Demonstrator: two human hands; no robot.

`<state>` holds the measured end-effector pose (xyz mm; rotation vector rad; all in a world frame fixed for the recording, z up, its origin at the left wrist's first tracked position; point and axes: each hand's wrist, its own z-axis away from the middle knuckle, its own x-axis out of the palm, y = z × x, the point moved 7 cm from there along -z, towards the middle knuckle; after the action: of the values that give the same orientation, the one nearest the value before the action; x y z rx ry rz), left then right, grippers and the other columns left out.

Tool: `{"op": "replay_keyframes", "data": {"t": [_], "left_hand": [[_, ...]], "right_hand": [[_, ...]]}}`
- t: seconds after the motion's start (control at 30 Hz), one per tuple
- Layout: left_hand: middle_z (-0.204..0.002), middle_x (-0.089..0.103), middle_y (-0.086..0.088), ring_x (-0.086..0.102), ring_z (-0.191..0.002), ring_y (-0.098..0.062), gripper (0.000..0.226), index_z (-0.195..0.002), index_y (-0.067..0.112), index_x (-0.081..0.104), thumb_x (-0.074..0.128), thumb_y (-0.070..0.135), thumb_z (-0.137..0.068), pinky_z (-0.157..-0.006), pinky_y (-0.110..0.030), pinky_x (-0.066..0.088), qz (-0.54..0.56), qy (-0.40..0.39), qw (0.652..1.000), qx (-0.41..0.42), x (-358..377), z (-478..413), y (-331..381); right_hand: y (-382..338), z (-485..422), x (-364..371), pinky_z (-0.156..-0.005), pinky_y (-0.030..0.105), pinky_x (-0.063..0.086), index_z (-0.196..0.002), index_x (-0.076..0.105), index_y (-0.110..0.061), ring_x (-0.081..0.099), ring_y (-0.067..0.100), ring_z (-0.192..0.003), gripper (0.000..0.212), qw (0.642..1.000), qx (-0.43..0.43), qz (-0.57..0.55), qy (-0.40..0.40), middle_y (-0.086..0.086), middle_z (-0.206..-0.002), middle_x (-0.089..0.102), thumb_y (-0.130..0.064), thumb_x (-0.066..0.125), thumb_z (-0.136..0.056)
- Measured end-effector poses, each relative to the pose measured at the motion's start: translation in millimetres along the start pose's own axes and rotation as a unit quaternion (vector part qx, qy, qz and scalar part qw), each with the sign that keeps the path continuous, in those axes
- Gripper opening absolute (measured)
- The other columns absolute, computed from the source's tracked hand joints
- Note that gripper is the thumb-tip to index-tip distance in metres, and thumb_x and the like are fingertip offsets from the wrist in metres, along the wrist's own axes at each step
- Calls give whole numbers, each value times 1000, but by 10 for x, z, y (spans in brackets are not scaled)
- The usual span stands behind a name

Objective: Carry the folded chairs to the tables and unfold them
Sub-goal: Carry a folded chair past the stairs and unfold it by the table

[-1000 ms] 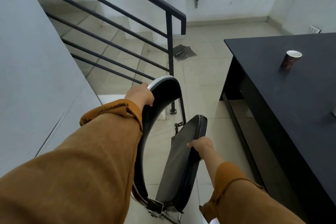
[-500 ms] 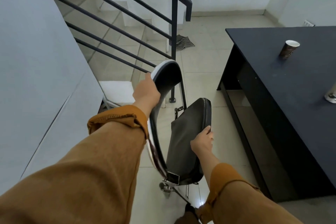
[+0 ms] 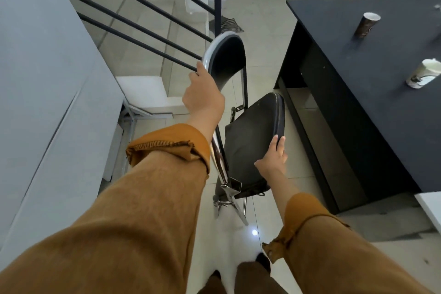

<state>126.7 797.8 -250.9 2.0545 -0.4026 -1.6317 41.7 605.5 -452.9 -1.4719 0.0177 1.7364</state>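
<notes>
While the folding chair (image 3: 241, 112) stands on the tiled floor (image 3: 262, 21) between the stair railing (image 3: 148, 19) and the black bench (image 3: 372, 83), both hands are on it. The left hand (image 3: 204, 95) is up at the chrome frame of the backrest (image 3: 226, 59), fingers (image 3: 199, 70) curled around the tube on its left edge, a closed grip on the frame. The right hand (image 3: 272, 159) sits lower, on the near right edge of the dark seat pad (image 3: 253, 143), fingers (image 3: 278, 142) laid over the rim with the thumb out to the left. It presses on the pad rather than wrapping it, and how far the fingertips hook under I cannot tell. The seat is tilted, its far edge raised toward the bench, its near end at the hinge bracket (image 3: 232, 185) low by the person's legs. Mustard-brown sleeves (image 3: 133, 210) cover both arms, cuffs rolled back at the wrists.

On the bench, well apart from the chair, a brown paper cup (image 3: 366, 25) stands upright, and a white cup (image 3: 423, 74) further right toward the frame edge leans at a tilt. A striped cloth (image 3: 229, 24) lies on the floor beyond the backrest, near the foot of the railing post.
</notes>
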Motion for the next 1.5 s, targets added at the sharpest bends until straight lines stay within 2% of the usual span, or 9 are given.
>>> {"op": "replay_keyframes", "data": {"t": [0.27,0.47,0.57,0.8,0.93,1.1,1.23,1.37,1.5], "left_hand": [[-128,46,-11,56,-107,-24,87,-151,24,10,67,15,-85,-73,-26,43,64,-50,997,20,69,265,50],[-133,48,-7,52,-114,-15,74,-151,21,19,57,5,-90,-82,-9,33,158,90,983,14,130,780,-127],[-140,46,-4,48,-124,-15,70,-148,17,25,60,5,-89,-94,-9,32,222,137,965,0,245,1031,-257],[-99,57,9,55,-87,-3,42,-126,13,48,64,10,-87,-82,-13,50,311,121,937,-100,898,1545,-735],[-83,60,13,56,-66,3,20,-113,13,56,55,17,-94,-77,-11,53,331,73,932,-133,1311,1721,-883],[-86,65,10,54,-52,13,20,-115,9,55,52,13,-95,-52,5,38,356,101,922,-116,1460,1719,-861],[-81,64,12,57,-63,3,24,-119,12,52,52,21,-96,-57,2,43,339,110,927,-115,1542,1735,-912],[-81,66,7,63,-74,-2,24,-118,12,52,53,19,-95,-58,10,36,351,109,924,-102,1593,1721,-936],[-78,54,20,61,-72,-2,20,-113,11,53,54,18,-94,-65,-6,46,346,109,928,-86,1631,1712,-921]], "right_hand": [[88,59,-55,-110,39,32,-152,-5,-15,14,30,-143,97,1000,-6,9,6,2,-159,-12,-6,65,-86],[106,88,-1,-107,37,35,-151,-7,-9,15,34,-141,94,1000,-24,15,13,6,-159,-14,-6,60,-86],[132,180,75,-111,39,31,-151,-6,-8,1,39,-144,88,995,-68,56,40,8,-159,-14,-13,56,-90],[217,239,251,-116,50,8,-150,21,-10,-14,40,-143,73,951,-212,211,74,6,-159,-11,-41,51,-92],[285,230,296,-114,58,9,-135,47,-13,-13,38,-144,69,927,-269,248,87,4,-160,1,-60,53,-85],[358,283,301,-104,72,10,-131,51,-15,-10,47,-141,83,885,-319,330,75,9,-157,13,-75,51,-74],[382,426,409,-96,80,0,-135,48,-14,1,47,-142,86,792,-389,461,87,15,-155,22,-74,50,-75],[393,546,679,-98,78,-5,-143,36,-10,16,49,-140,70,681,-425,586,108,21,-149,32,-48,54,-87],[424,571,1019,-109,66,10,-147,27,-7,20,44,-141,66,656,-424,618,84,21,-152,27,-40,49,-94]]}}
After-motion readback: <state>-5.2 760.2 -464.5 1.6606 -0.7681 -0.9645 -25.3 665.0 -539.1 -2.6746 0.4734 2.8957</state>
